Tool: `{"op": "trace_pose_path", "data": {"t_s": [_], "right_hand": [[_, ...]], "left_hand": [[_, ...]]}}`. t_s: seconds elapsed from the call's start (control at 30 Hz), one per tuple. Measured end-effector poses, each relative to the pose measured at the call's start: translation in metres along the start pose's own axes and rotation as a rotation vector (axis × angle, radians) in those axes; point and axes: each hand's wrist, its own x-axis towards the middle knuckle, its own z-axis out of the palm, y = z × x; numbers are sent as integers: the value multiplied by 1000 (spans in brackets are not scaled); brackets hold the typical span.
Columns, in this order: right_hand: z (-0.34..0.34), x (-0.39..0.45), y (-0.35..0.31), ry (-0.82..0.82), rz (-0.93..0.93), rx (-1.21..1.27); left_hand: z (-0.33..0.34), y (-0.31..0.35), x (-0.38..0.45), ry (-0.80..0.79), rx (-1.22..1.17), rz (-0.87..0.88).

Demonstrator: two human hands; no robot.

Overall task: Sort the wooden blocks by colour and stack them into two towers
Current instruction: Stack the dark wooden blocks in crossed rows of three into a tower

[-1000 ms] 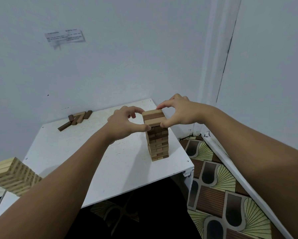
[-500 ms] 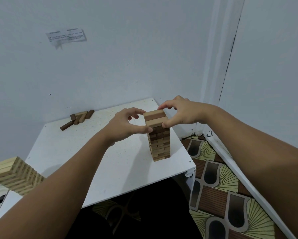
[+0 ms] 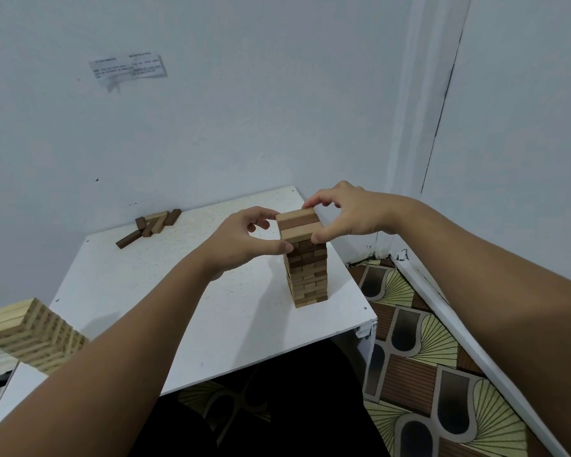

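A tall tower of brown wooden blocks stands near the right front corner of the white table. My left hand pinches the tower's top layers from the left, thumb low, fingers at the upper edge. My right hand grips the same top layers from the right and back. A pale tower stands at the far left, partly behind my left forearm. A few loose dark and light blocks lie near the wall.
The table sits in a corner of pale blue walls; a paper note is stuck on the wall. Patterned flooring lies right of the table, beyond its edge. Something dark is below the table's front edge.
Both hands stay on the tower's top layers; their grip has barely shifted. The view has drifted slightly.
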Motion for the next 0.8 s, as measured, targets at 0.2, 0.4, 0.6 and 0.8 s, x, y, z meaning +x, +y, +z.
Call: {"op": "trace_pose_path", "data": {"t_s": [0.2,0.4,0.6,0.8], "right_hand": [[-1,3,-4,78,7,158],[1,8,-50,368,-152,-118],[38,38,-131,335,-278,-424],[114,80,-184,214,-302,-425]], "left_hand": [[-16,-6,-9,-42,-55,-78],[-50,-36,-31,270,-181,-144],[-79,-95,-56,490,195,-185],[-93,-144,-75,427,350,-323]]}}
